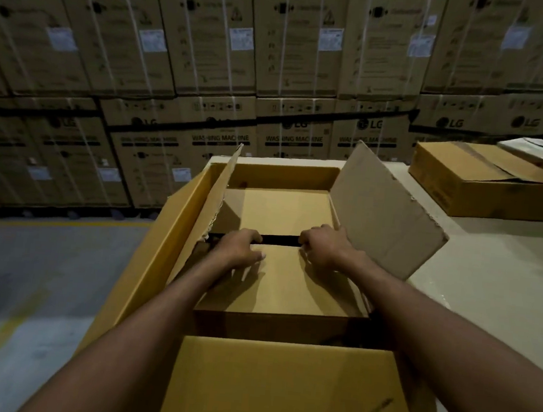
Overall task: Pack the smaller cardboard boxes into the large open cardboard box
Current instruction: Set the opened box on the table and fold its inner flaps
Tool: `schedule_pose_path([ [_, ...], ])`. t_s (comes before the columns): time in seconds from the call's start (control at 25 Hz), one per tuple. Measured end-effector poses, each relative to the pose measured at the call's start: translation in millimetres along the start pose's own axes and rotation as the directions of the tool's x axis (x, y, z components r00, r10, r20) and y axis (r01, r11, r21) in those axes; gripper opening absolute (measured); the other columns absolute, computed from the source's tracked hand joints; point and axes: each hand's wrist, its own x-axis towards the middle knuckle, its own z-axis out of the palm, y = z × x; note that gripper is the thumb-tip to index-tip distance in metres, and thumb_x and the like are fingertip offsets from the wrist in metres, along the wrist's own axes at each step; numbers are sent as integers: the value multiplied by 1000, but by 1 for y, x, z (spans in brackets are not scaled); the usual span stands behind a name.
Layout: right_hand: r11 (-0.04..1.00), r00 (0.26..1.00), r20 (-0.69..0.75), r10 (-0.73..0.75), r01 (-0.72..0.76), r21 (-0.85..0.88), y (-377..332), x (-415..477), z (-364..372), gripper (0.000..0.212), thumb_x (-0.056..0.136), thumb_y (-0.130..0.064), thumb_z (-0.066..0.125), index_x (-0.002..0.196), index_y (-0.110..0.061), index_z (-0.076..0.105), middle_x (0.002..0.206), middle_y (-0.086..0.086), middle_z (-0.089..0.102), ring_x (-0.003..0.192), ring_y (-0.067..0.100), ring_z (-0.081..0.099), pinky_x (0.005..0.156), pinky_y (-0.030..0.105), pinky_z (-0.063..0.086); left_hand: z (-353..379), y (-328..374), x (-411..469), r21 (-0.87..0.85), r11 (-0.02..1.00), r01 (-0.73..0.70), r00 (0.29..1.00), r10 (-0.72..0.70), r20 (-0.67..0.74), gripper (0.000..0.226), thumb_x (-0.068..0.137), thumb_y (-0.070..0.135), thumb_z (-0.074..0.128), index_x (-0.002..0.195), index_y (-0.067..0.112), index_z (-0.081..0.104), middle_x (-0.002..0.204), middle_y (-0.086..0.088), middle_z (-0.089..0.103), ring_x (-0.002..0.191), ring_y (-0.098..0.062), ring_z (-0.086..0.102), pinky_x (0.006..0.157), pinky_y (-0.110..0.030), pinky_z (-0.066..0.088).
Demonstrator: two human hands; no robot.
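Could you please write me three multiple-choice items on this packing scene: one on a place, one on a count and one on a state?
1. Where does the taped brown cardboard box stand, relative to the large open cardboard box?
A. inside it
B. on the pale surface to its right
C. stacked on top of it

2. How many smaller plain cardboard boxes lie in the large box?
A. one
B. two
C. four

3. What are the left grip and right grip doing?
A. both hold the far edge of the near smaller box
B. both hang idle
C. both lift the taped box

Answers:
1. B, it sits on the surface beyond the right flap.
2. B, the far smaller box and the near one show, with a dark gap between them.
3. A, the fingers curl over that edge into the gap.
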Motion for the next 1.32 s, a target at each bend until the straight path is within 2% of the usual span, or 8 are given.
schedule_pose_path([
  [0.4, 897, 946, -16, -323, 311, 315, -146, 35, -7, 80, 97, 0, 51, 162, -34, 19, 146, 9, 51, 124, 26, 54, 98, 44, 53, -72, -43, -36, 352, 922, 163, 815, 75, -575, 44, 89, 7, 70, 132, 17, 63, 129, -8, 60, 117, -25, 58, 90, -43, 58],
  [0.56, 855, 906, -15, -424, 406, 322, -184, 36, -9, 87, 92, 5, 51, 163, -29, 15, 156, 9, 38, 132, 28, 46, 102, 43, 50, -93, -42, -54, 591, 670, 449, 736, 98, -670, 50, 80, 31, 81, 128, 25, 64, 162, -15, 30, 153, -39, 19, 121, -62, 15],
  [0.64, 846, 897, -7, -441, 418, 331, -191, 37, -5, 90, 93, 4, 50, 164, -34, 10, 155, 10, 38, 131, 29, 45, 98, 41, 50, -109, -42, -57, 503, 702, 504, 726, -28, -687, 46, 86, 26, 75, 130, 24, 61, 155, -17, 38, 141, -41, 41, 108, -60, 37],
  [0.72, 846, 893, 0, -450, 426, 322, -189, 38, 2, 93, 93, 2, 51, 163, -41, 5, 155, 10, 41, 131, 28, 46, 97, 40, 50, -122, -49, -58, 373, 790, 486, 725, -127, -677, 37, 98, 18, 62, 134, 25, 60, 129, -12, 61, 112, -33, 63, 73, -44, 46],
  [0.84, 843, 887, 24, -461, 429, 324, -177, 41, 10, 95, 93, 0, 52, 161, -46, 5, 162, 7, 36, 142, 28, 40, 104, 45, 49, -130, -62, -56, 278, 854, 439, 721, -151, -676, 35, 101, 22, 59, 135, 31, 61, 119, -3, 69, 101, -24, 65, 65, -36, 39],
  [1.0, 852, 886, 85, -457, 408, 327, -163, 41, 11, 90, 95, 1, 49, 161, -45, 9, 166, 6, 32, 145, 28, 40, 108, 49, 48, -127, -57, -56, 385, 789, 479, 762, -155, -629, 41, 99, 19, 60, 139, 27, 56, 133, -11, 58, 113, -28, 56, 83, -44, 47],
  [1.16, 913, 954, 28, -297, 275, 300, -125, 40, 6, 59, 100, -18, 55, 154, -33, 38, 149, 1, 54, 135, 23, 49, 112, 51, 41, -93, -45, -47, 734, 655, 179, 840, 286, -461, 54, 90, 12, 67, 141, 25, 55, 166, -13, 19, 154, -34, 15, 124, -51, 16],
  [1.32, 998, 990, -138, 32, -24, 59, -48, 39, 3, 47, 94, -22, 64, 140, -28, 57, 135, 3, 61, 128, 26, 48, 110, 53, 35, -60, -36, -17, 655, 749, -97, 963, 236, -127, 39, 98, 28, 65, 136, 28, 60, 147, -2, 52, 134, -24, 46, 111, -44, 39],
])
